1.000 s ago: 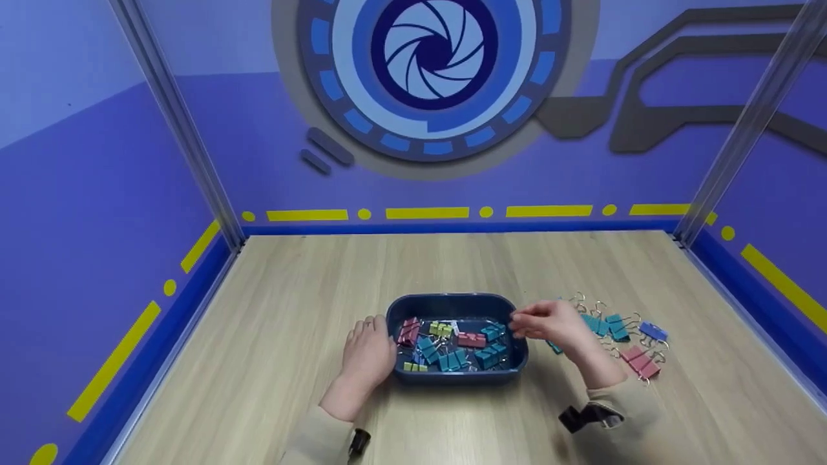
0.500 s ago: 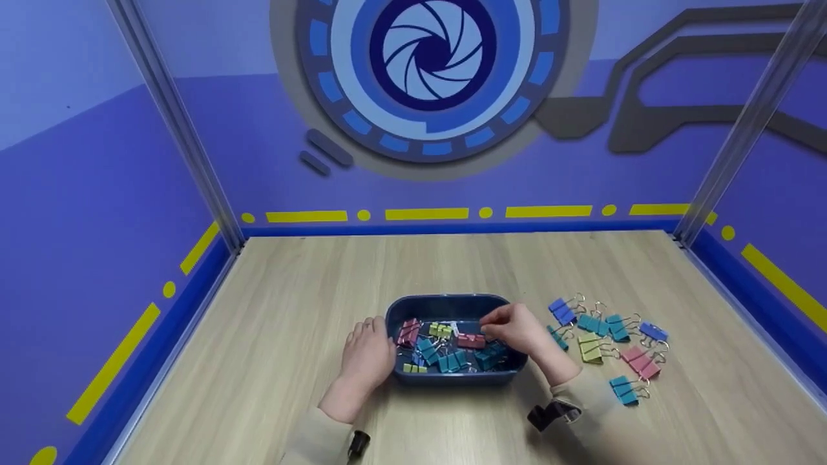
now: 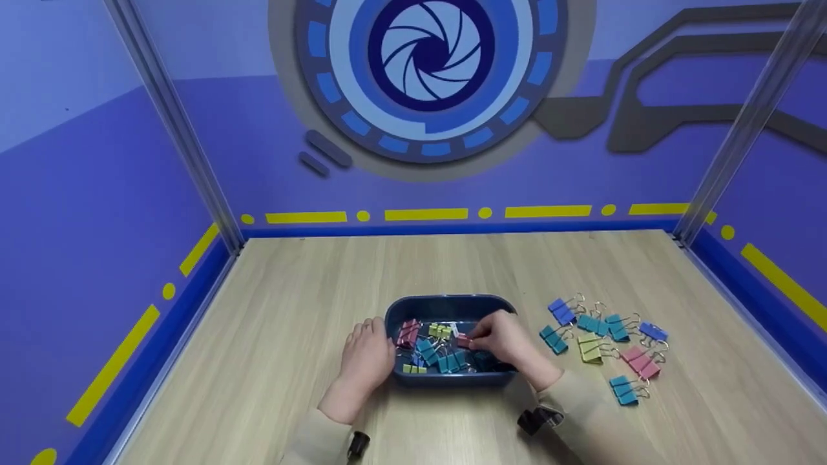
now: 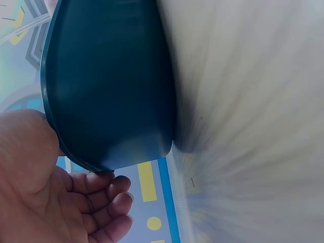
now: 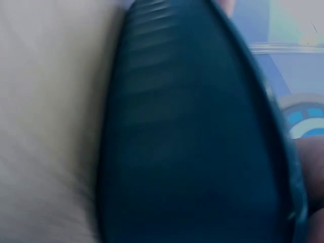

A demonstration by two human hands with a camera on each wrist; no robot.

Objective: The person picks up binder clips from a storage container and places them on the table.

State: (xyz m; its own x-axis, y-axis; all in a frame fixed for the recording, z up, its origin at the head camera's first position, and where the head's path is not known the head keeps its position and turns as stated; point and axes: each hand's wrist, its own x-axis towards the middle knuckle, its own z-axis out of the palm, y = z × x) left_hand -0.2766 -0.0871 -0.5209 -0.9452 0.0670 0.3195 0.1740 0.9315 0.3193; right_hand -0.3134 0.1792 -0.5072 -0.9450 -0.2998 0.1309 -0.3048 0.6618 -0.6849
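Note:
A dark blue plastic tub holds several binder clips in red, teal, yellow and blue. My left hand grips the tub's left end; in the left wrist view its thumb goes behind the rim and its loosely bent fingers lie outside at the corner. My right hand reaches down inside the tub's right half and pinches a red binder clip. That hand partly covers the clip and the teal clips under it. The right wrist view shows mostly the tub's outer wall, with fingers at the rim.
To the tub's right, several binder clips lie on the wooden table, among them a yellow clip, a pink-red clip and a near teal clip. Blue-purple panels enclose the table's back and sides.
My right hand has moved left from the tub's right rim and down to the red binder clip inside. The loose clips it was hiding now show. My left hand has stayed put.

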